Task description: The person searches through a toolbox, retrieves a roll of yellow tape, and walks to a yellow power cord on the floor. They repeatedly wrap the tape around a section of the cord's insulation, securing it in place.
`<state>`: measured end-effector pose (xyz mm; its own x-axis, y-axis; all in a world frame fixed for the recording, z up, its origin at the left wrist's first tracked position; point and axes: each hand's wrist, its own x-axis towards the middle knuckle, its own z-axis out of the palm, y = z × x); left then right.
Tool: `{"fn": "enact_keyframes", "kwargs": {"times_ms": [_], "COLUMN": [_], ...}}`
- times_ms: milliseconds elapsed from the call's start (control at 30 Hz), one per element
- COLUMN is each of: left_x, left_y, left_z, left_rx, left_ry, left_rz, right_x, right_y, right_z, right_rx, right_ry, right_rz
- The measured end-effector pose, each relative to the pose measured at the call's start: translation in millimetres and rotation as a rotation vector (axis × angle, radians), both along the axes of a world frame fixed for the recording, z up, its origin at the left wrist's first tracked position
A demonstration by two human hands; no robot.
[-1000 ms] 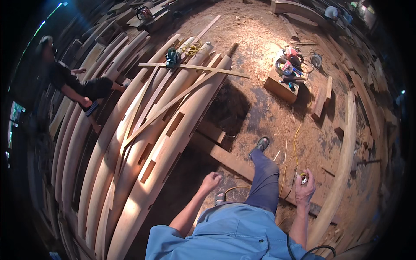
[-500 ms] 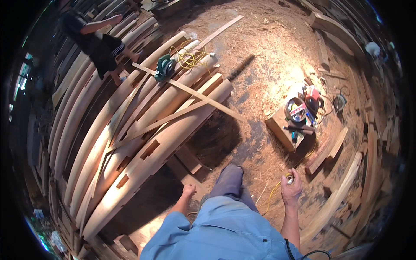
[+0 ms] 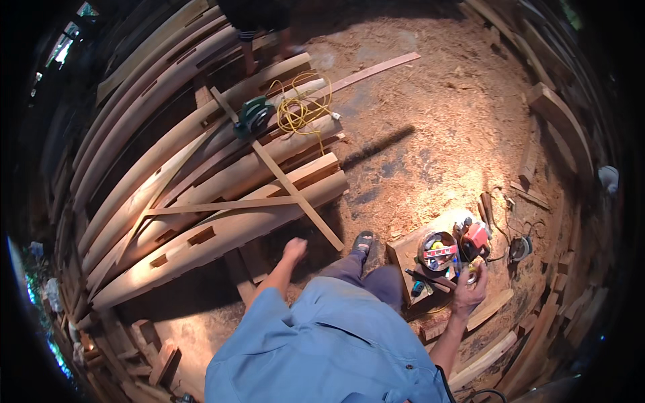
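Single head fisheye, looking steeply down from standing height; rim edges bend.

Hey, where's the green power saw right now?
In the head view, the green saw sits upper left of centre on the stacked curved planks, just left of the yellow cord.

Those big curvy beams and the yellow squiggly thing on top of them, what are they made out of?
The curved beams look like bare, unpainted wood: pale tan, with cut notches and sawdust on the ground around. The yellow squiggly thing seems to be a cord, probably plastic-coated: it is thin, bright and lies in loose loops. It is too small to be sure.
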<state>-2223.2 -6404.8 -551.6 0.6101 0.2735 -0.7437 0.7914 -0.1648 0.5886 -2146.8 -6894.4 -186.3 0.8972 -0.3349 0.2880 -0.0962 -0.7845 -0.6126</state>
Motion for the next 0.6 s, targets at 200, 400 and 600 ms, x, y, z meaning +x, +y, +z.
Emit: {"fn": "enact_keyframes", "kwargs": {"times_ms": [200,400,600], "left_x": [217.9,283.8,265.5], "left_y": [-75.3,-57.1,-48.9], "left_z": [147.4,43.2,-26.7], "left_rx": [0.143,0.120,0.118], "left_ry": [-0.484,-0.276,0.554], "left_rz": [-0.129,0.284,0.672], "right_x": [177.6,342.1,520.6], "right_y": [-9.4,5.0,29.5], "right_z": [16.2,13.0,-4.8], "right_rx": [0.038,-0.002,-0.073], "right_ry": [0.028,0.069,0.152], "right_rz": [0.150,0.350,0.530]}}
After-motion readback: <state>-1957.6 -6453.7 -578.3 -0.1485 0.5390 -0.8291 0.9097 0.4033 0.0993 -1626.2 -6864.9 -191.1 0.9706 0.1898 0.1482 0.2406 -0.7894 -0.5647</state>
